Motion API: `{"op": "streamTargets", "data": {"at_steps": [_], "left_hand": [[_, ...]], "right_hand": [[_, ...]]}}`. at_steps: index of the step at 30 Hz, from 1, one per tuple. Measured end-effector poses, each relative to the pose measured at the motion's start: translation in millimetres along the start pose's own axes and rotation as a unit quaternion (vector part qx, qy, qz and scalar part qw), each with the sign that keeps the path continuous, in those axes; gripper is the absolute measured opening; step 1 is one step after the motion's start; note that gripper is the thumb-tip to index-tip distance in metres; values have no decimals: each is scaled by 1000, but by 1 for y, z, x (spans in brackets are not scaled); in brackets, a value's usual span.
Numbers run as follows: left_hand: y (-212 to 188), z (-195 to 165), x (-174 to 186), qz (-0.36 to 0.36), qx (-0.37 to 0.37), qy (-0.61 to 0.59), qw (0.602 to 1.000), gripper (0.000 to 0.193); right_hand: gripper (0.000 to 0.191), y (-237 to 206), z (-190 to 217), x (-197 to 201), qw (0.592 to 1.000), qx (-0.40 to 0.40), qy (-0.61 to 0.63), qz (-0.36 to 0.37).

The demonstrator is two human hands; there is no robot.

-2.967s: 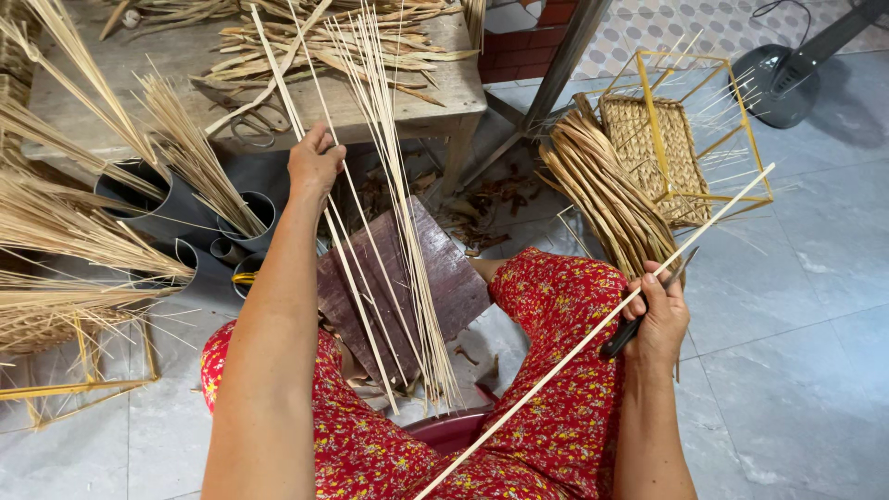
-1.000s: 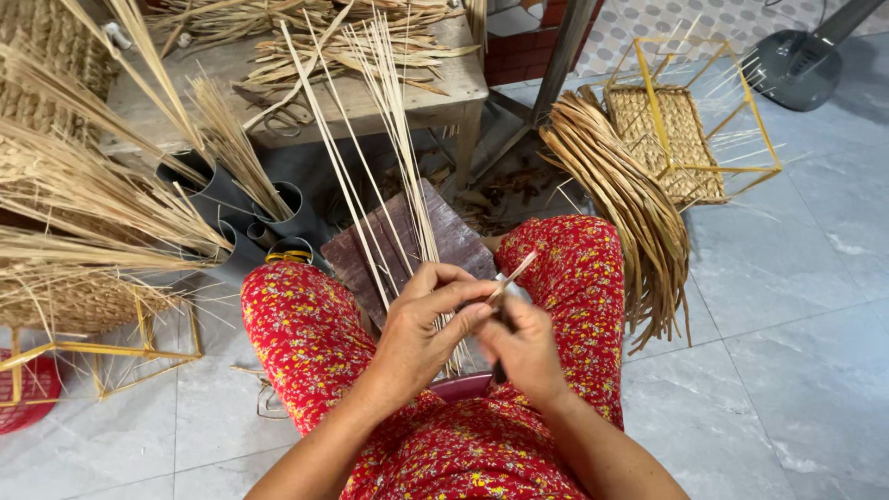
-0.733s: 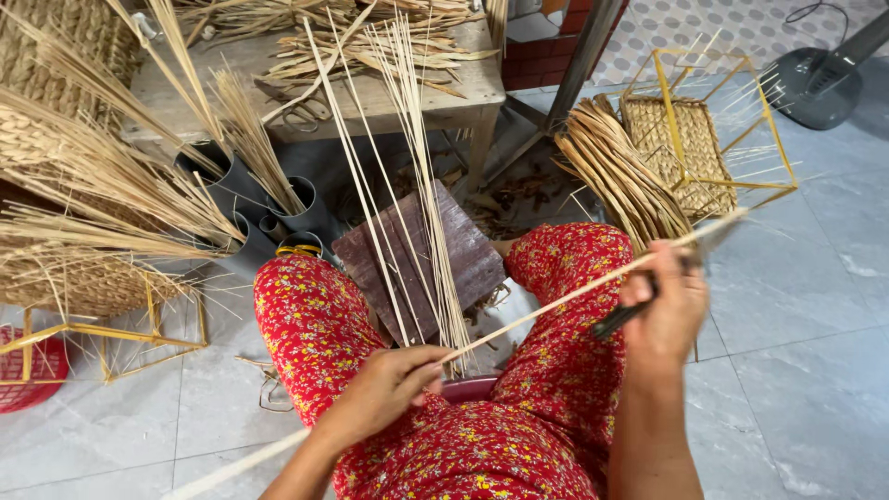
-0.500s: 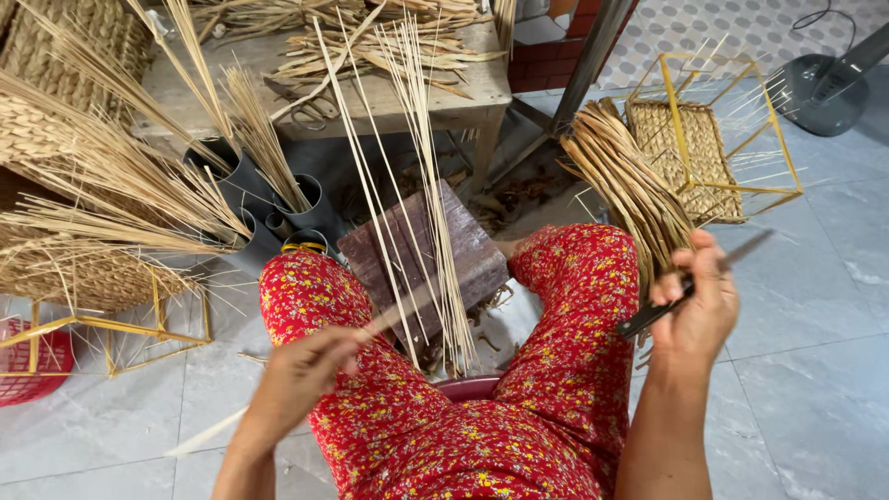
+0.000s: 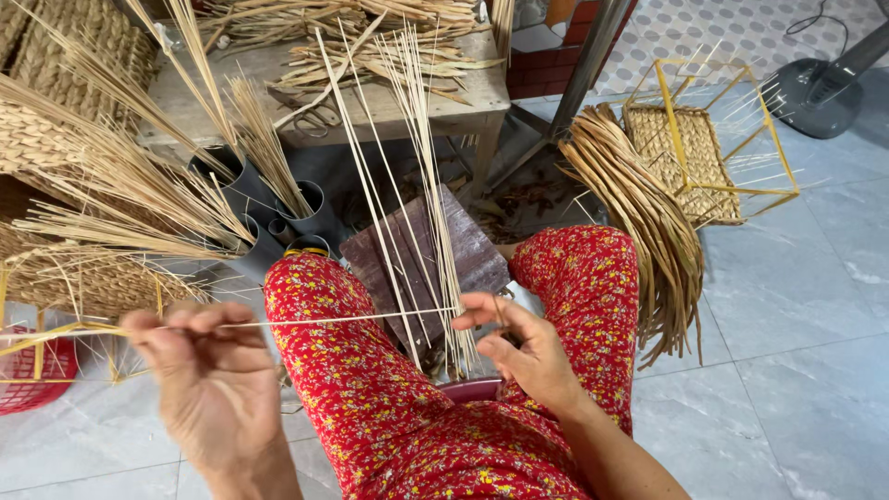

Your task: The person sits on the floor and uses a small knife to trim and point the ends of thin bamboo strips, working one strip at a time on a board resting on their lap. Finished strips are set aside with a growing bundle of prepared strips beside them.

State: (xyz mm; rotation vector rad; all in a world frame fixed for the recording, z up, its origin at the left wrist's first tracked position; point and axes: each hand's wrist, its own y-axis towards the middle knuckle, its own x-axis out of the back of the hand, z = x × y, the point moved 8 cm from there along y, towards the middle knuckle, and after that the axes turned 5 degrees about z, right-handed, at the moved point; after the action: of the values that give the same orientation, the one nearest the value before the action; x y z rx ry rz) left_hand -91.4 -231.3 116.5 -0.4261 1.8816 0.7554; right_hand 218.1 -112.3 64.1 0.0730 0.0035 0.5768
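My left hand (image 5: 208,375) is low on the left, pinching one thin pale stick (image 5: 343,318) that runs level across my lap. The stick's other end meets the fingertips of my right hand (image 5: 523,347), which is over my right thigh. A thin dark blade of a small knife (image 5: 501,313) shows between that hand's fingers; most of it is hidden. Just beyond both hands, a bunch of long thin sticks (image 5: 412,185) leans upright against a dark wooden block (image 5: 468,255) between my knees.
Grey tubes (image 5: 245,190) with straw bundles stand at the left, by woven baskets (image 5: 74,65) and a red basket (image 5: 28,375). A low wooden table (image 5: 454,106) holds strips. At the right lie a bundle of flat strips (image 5: 648,222), a yellow-framed woven basket (image 5: 699,157) and a fan base (image 5: 815,88).
My left hand has pulled the stick further left and now holds it level. My right hand has come back from far right to the middle, at the stick's end.
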Motion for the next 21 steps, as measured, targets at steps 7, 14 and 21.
{"op": "streamTargets", "data": {"at_steps": [7,14,21], "left_hand": [[-19,30,44,-124,54,2,991,14],[-51,51,71,-96,228,326,913,23],[-77,87,-52,272,90,680,676,23]], "right_hand": [[13,-1,6,31,954,30,-279,-108],[21,-8,54,42,891,142,-402,-156],[18,-12,74,6,874,173,-443,-103]]}}
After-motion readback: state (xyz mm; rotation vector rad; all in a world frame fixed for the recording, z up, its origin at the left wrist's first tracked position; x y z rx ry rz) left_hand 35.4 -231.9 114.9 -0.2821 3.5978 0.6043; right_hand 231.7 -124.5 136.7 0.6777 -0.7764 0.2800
